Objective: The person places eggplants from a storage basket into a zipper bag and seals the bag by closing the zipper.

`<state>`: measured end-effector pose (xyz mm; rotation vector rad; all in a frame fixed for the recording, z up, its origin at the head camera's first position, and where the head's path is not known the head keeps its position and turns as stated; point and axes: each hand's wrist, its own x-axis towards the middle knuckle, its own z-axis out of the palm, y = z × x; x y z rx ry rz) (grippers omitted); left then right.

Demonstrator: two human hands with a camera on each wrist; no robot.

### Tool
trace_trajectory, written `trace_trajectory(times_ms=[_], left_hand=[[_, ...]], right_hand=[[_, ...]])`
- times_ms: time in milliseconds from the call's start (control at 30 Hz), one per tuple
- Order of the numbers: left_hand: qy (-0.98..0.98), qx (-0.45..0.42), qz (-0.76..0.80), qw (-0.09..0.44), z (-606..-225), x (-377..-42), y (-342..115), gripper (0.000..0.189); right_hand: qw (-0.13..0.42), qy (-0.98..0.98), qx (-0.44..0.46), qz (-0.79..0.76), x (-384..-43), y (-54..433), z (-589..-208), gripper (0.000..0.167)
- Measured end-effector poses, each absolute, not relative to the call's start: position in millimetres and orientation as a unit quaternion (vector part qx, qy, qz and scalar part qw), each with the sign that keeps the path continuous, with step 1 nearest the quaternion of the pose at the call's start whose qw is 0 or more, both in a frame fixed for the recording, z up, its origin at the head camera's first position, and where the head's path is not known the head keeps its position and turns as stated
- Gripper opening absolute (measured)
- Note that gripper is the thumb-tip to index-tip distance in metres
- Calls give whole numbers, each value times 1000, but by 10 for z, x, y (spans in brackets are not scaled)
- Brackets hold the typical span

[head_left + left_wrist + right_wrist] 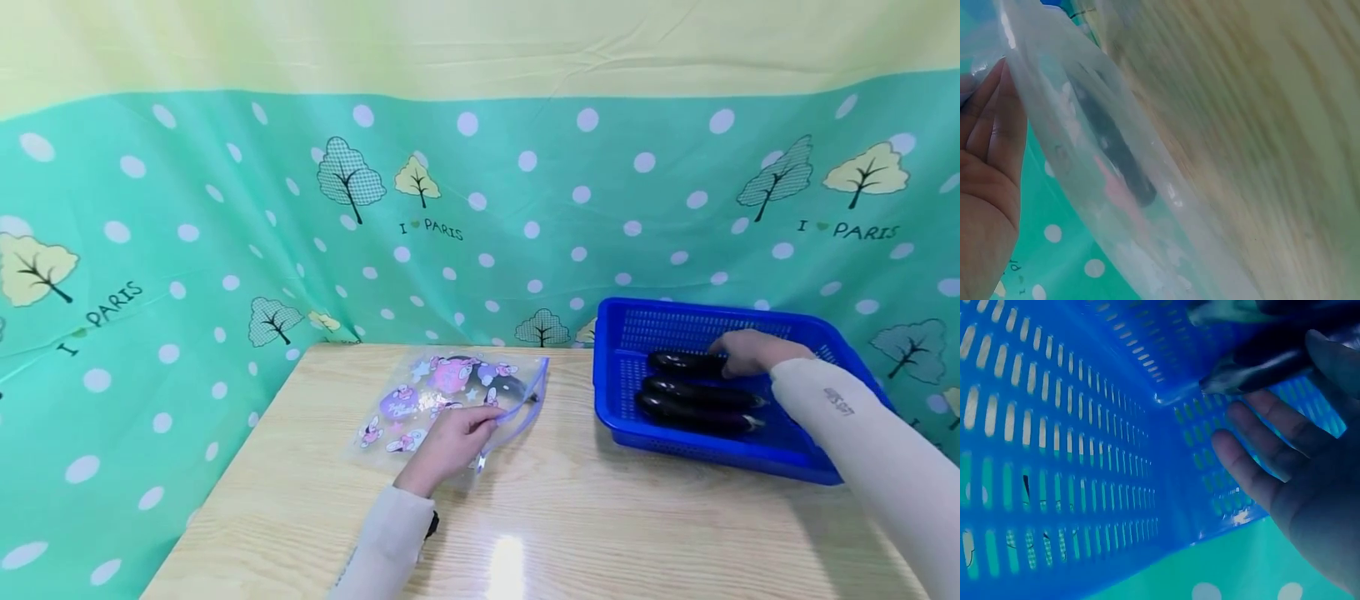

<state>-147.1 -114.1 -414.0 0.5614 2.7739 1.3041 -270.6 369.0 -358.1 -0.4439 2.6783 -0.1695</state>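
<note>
On the left of the table lies a clear zip bag (408, 408) printed with pink and purple cartoon figures. My left hand (453, 442) pinches its purple zip edge near the mouth, which gapes on the right. Inside the bag a dark eggplant (1116, 147) shows through the plastic in the left wrist view. My right hand (753, 352) reaches into a blue basket (727, 465), at the end of the rearmost eggplant (678, 362). In the right wrist view, the thumb lies over an eggplant (1272, 356) and the fingers are along its other side. Two more eggplants (697, 408) lie in front.
The basket, with slotted walls, stands at the back right of the light wooden table (585, 525). A green dotted curtain (495, 250) hangs close behind the table and along its left side.
</note>
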Motion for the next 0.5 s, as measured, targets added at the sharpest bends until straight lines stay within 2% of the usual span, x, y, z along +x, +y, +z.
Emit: trace_trajectory(times_ms=[300, 500], left_hand=[[896, 178, 407, 9, -4150, -1461, -1144, 26], [898, 182, 400, 10, -4138, -1470, -1132, 26]], right_hand=[[225, 955, -166, -97, -2701, 3584, -3780, 59], [244, 947, -175, -117, -2689, 3664, -3774, 65]])
